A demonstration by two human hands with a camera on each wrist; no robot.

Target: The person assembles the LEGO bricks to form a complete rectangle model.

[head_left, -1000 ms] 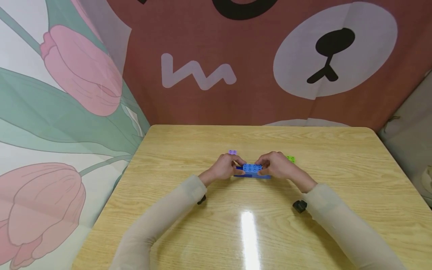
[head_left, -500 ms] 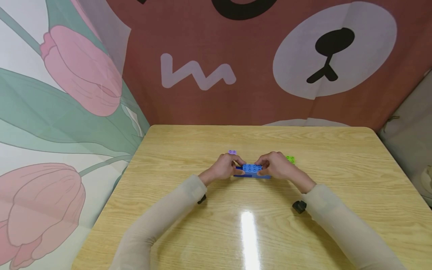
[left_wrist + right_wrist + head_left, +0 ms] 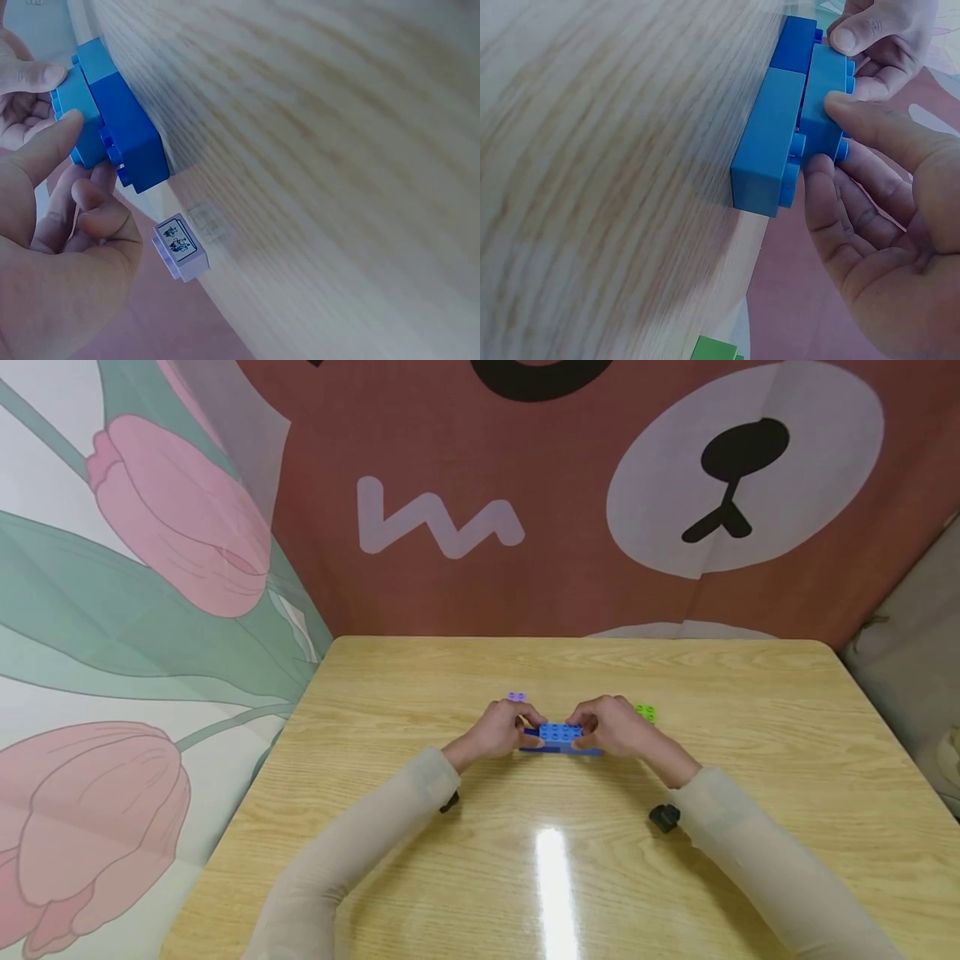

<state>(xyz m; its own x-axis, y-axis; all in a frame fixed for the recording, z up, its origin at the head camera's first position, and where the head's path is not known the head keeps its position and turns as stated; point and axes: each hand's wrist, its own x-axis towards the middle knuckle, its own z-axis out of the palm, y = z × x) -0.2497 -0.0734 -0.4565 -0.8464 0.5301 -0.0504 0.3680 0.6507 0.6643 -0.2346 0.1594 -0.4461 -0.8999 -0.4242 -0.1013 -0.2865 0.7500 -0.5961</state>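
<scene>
As before, the left hand and right hand pinch a studded, oblong blue brick over two smooth-sided lower bricks on the wood-grained table.

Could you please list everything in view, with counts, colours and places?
Wooden table: 1, light brown, centre
Lower-left studded plastic brick: 1, dark blue, on table
Lower-right studded plastic brick: 1, light blue, beside it
Upper studded plastic brick: 1, light blue, across both
Printed plastic brick: 1, lilac, beyond them, left
Bright plastic brick: 1, green, beyond them, right
Bear cloth: 1, reddish brown, behind table
Tulip cloth: 1, multicoloured, left
Rumpled fabric: 1, greyish, right edge
Small devices: 2, black, near wrists
Sleeves: 2, cream, both arms
Left hand, right hand: 2, bare, pinching upper brick
</scene>
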